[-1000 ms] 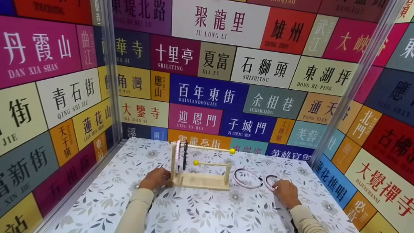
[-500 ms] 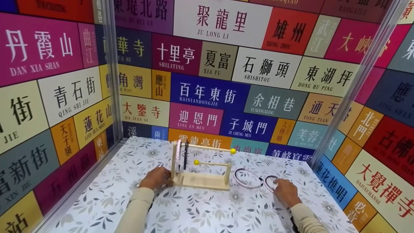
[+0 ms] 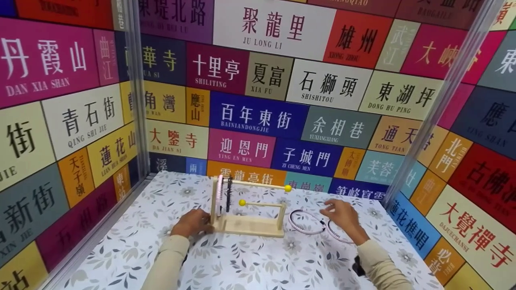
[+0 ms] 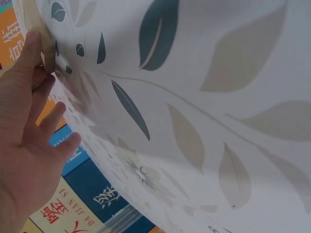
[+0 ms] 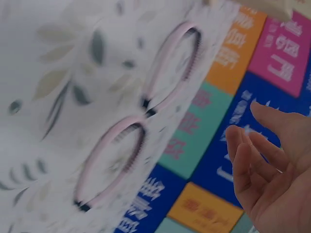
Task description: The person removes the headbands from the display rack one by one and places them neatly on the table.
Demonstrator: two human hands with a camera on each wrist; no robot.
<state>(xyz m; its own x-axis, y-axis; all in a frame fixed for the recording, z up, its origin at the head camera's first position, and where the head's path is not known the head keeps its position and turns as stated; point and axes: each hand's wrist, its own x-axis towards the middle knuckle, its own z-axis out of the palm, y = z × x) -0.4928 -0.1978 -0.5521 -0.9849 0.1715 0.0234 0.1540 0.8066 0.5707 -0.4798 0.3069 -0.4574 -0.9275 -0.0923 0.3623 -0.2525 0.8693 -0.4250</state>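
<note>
A wooden rack (image 3: 252,226) with two rods tipped by yellow balls stands mid-table. My left hand (image 3: 191,222) holds its left end; in the left wrist view, thumb and forefinger pinch the wood (image 4: 47,36) while the other fingers stay loose. From the upper rod hang a pink headband (image 3: 219,197) and a black toothed headband (image 3: 229,195). My right hand (image 3: 342,215) is raised over the table, fingers loosely bent, holding nothing. Below it lie two pink headbands with dark inner teeth, the left headband (image 5: 167,54) and the right headband (image 5: 92,159), their ends close together.
A white leaf-patterned cloth (image 3: 242,266) covers the table. Walls of coloured panels (image 3: 258,110) with lettering enclose the back and both sides, with clear corner posts (image 3: 139,100) at the edges.
My right hand has left the right headband, lifting up and to the left with nothing in it. The left hand keeps its place at the rack.
</note>
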